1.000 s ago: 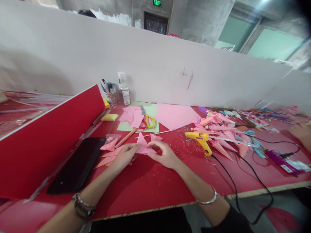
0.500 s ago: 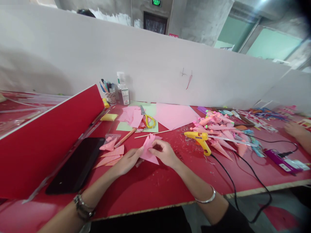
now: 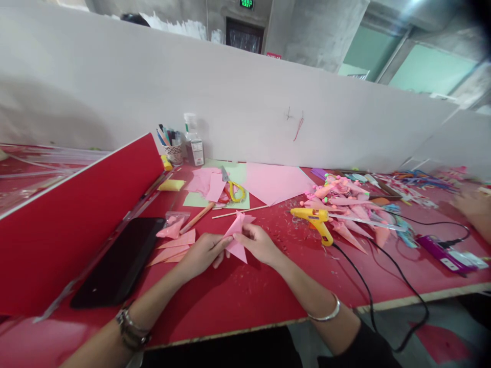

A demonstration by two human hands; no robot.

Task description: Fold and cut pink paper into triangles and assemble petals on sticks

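Note:
A folded piece of pink paper point(image 3: 238, 247) with pointed corners is held between both hands above the red table. My left hand point(image 3: 205, 251) pinches its left edge between thumb and fingers. On the right side, my right hand point(image 3: 260, 245) grips it with thumb and bent fingers. Several pink paper strips point(image 3: 174, 249) lie left of my left hand. Beyond the hands are a thin wooden stick point(image 3: 241, 212) and yellow-handled scissors point(image 3: 237, 192) on green and pink paper.
A yellow glue gun point(image 3: 316, 221) with its cord lies to the right, by a pile of pink cones point(image 3: 351, 204). A black tablet-like object point(image 3: 118, 263) is at the left. At the far right, another person's hand point(image 3: 473, 209) shows, blurred.
The pink paper has turned and looks narrower, its lower point now further left. The fingers of my left hand have shifted across its front. The other person's hand moved slightly.

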